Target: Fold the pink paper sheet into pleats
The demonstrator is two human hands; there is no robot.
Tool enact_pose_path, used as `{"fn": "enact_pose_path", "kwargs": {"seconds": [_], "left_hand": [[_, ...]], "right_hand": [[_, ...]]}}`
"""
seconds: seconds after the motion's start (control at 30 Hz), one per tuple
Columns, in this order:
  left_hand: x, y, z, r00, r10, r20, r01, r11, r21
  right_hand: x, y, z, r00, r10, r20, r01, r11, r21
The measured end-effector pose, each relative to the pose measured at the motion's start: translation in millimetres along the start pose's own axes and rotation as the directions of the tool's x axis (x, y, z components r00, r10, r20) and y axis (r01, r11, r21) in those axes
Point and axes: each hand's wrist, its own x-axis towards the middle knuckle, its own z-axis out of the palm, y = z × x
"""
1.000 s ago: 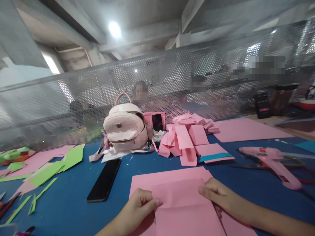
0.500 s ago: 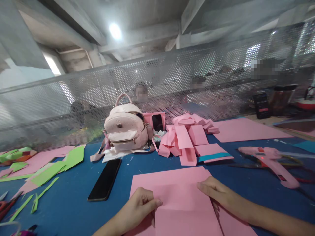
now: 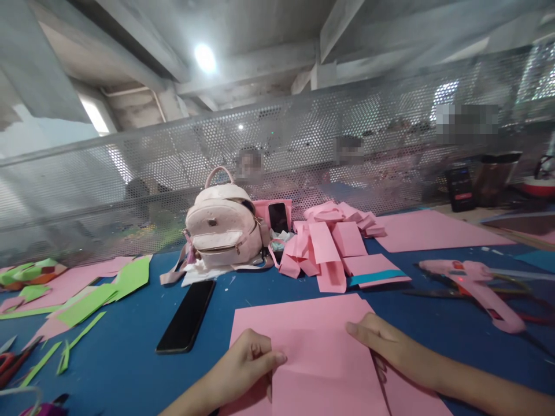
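Observation:
A pink paper sheet (image 3: 299, 323) lies on the blue table (image 3: 130, 358) in front of me, with a smaller folded flap on top of it. My left hand (image 3: 247, 364) pinches the flap's left edge, fingers curled and thumb pressed flat on the paper. My right hand (image 3: 381, 344) grips the flap's right edge, fingers bent over it.
A black phone (image 3: 186, 316) lies left of the sheet. Behind stand a pale pink backpack (image 3: 223, 228) and a heap of folded pink paper pieces (image 3: 332, 245). A pink glue gun (image 3: 474, 283) rests at right. Green paper scraps (image 3: 87, 300) lie left. A perforated metal screen (image 3: 303, 150) runs across the back.
The top edge of the flap has come down lower toward me, laying more of the sheet bare. Both hands keep their hold on its edges.

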Motion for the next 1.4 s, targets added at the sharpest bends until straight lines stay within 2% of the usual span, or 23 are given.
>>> {"fn": "enact_pose_path", "kwargs": {"seconds": [0.33, 0.53, 0.63, 0.8, 0.97, 1.1, 1.27, 1.4], "left_hand": [[1.0, 6.5, -0.3, 0.999, -0.013, -0.042, 0.011, 0.999, -0.042], [0.2, 7.7, -0.1, 0.997, -0.005, -0.072, -0.001, 0.997, -0.077], [0.8, 6.0, 0.0, 0.997, 0.002, -0.078, -0.009, 0.996, -0.093], [2.4, 4.2, 1.0, 0.998, 0.019, -0.065, -0.028, 0.991, -0.133], [1.8, 5.6, 1.8, 0.998, 0.027, -0.064, -0.037, 0.986, -0.16], [2.2, 4.8, 1.0, 0.991, 0.041, -0.131, -0.064, 0.982, -0.179], [2.9, 4.3, 1.5, 0.986, 0.043, -0.163, -0.082, 0.968, -0.238], [3.2, 4.1, 1.6, 0.985, 0.034, -0.17, -0.086, 0.948, -0.307]], "right_hand": [[-2.3, -3.2, -0.8, 0.999, 0.026, -0.048, -0.029, 0.998, -0.058], [-2.8, -6.2, -1.9, 0.999, 0.049, -0.015, -0.05, 0.994, -0.096], [-4.2, -7.7, -4.2, 0.998, -0.031, -0.048, 0.021, 0.979, -0.201], [-7.1, -3.1, -4.7, 0.983, -0.182, -0.015, 0.163, 0.915, -0.37], [-5.6, 1.7, -5.1, 0.973, -0.227, 0.031, 0.222, 0.9, -0.374], [-5.5, -2.5, -4.5, 0.953, -0.279, 0.115, 0.302, 0.879, -0.369], [-6.4, -5.8, -0.9, 0.948, -0.306, 0.087, 0.315, 0.867, -0.387], [-5.2, -4.5, -1.0, 0.945, -0.3, 0.13, 0.327, 0.867, -0.376]]}}
